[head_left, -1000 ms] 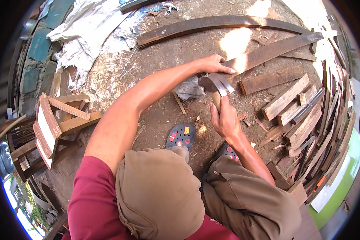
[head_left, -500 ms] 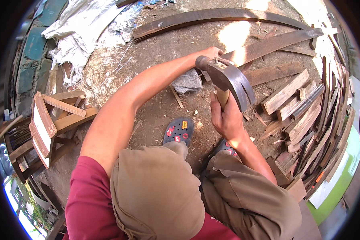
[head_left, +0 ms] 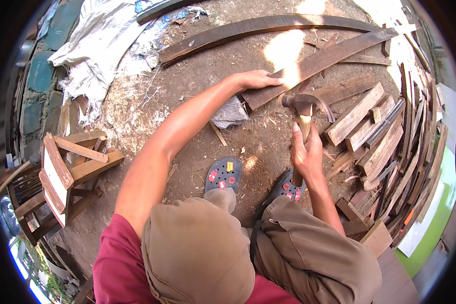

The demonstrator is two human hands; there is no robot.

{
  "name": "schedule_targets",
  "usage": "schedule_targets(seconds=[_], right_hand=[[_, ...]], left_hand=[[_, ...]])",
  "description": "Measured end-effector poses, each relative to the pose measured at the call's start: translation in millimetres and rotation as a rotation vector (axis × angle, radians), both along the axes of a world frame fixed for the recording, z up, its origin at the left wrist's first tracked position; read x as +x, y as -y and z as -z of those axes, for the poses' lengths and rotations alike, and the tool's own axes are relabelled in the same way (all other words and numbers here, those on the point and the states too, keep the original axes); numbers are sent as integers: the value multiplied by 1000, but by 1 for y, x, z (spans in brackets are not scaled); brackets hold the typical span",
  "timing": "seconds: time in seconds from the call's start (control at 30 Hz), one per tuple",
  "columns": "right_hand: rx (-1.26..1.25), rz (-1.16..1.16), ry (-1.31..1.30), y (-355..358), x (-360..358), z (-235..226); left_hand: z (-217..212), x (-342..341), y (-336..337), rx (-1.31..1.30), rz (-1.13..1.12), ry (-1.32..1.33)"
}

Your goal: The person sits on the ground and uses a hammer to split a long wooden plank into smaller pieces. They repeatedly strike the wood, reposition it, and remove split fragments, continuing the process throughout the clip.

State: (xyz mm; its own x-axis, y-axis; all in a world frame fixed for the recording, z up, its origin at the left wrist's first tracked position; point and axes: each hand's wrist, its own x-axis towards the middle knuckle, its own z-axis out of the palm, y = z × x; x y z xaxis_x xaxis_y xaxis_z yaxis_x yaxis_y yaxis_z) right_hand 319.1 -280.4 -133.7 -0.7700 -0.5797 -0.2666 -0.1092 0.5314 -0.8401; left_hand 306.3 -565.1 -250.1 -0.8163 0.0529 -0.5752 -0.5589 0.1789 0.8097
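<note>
My right hand (head_left: 307,154) is wrapped round the wooden handle of a claw hammer (head_left: 304,105). The hammer's dark metal head is up, its claw pointing to the right. At the near end of a long dark wooden plank (head_left: 319,62), my left hand (head_left: 258,79) grips the far edge; its fingertips are partly hidden. The plank slants away to the far right, apart from the hammer head in this view. A grey stone block (head_left: 230,112) lies just below the plank's near end.
Another long beam (head_left: 258,28) lies across the ground beyond the plank. Short wooden blocks (head_left: 354,114) and a stack of thin boards (head_left: 415,152) fill the right side. A wooden frame (head_left: 81,167) stands at left, below white sacking (head_left: 99,45). Clogs (head_left: 223,175) are on my feet.
The hammer has come down and away from the camera, its head now upright above my right hand. My left hand shows more fully on the plank's edge. The view has shifted slightly.
</note>
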Motion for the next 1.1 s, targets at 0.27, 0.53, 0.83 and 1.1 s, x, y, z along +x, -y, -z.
schedule_targets(seconds=[0.27, 0.53, 0.83, 1.1], right_hand=[[-63, 198, 258, -41, 27, 32], [-263, 267, 469, -17, 21, 30], [-236, 285, 497, -22, 19, 25], [-138, 208, 492, -29, 35, 34]], left_hand=[[-61, -3, -28, 234, -143, 55], [-13, -9, -44, 1551, 134, 50], [-47, 0, -19, 475, -51, -81], [-77, -19, -26, -264, 247, -44]])
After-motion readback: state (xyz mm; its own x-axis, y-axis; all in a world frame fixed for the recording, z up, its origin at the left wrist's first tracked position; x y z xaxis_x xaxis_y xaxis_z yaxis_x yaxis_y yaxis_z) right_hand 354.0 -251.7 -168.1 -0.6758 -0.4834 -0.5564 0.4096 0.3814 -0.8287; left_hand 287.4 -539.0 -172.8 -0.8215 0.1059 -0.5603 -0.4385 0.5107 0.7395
